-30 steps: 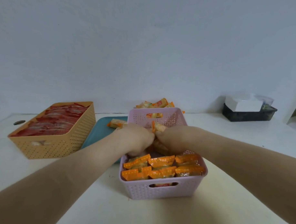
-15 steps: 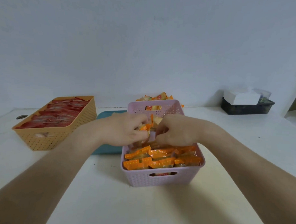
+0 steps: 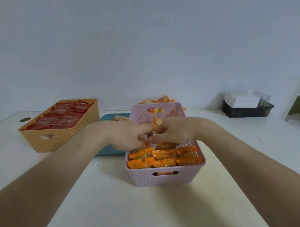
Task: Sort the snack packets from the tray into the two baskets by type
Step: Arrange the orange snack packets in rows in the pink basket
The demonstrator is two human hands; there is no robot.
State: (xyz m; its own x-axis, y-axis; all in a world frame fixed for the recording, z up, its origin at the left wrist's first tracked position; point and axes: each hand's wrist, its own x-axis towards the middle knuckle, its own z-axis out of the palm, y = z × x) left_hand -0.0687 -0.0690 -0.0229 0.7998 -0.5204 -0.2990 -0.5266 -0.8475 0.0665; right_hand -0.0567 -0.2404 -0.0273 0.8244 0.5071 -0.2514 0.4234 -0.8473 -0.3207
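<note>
A pink basket (image 3: 164, 179) stands in front of me, its near half filled with upright orange snack packets (image 3: 163, 158). My left hand (image 3: 126, 135) and my right hand (image 3: 175, 131) meet over the basket's middle, fingers pinched together on an orange packet (image 3: 154, 123) held just above the rows. An orange basket (image 3: 48, 140) at the left holds red snack packets (image 3: 60, 115). The teal tray (image 3: 109, 150) lies between the baskets, mostly hidden by my left arm. One packet (image 3: 120, 118) shows on its far end.
More orange packets (image 3: 160, 100) lie heaped behind the pink basket, against the wall. At the back right stands a black bin (image 3: 246, 110) with a white box (image 3: 239, 100) on it. A round hole (image 3: 25, 119) is in the tabletop at far left.
The view shifted a little; both hands rose slightly from the packet rows, and the pinched packet now sits higher between my fingertips over the basket's middle.
</note>
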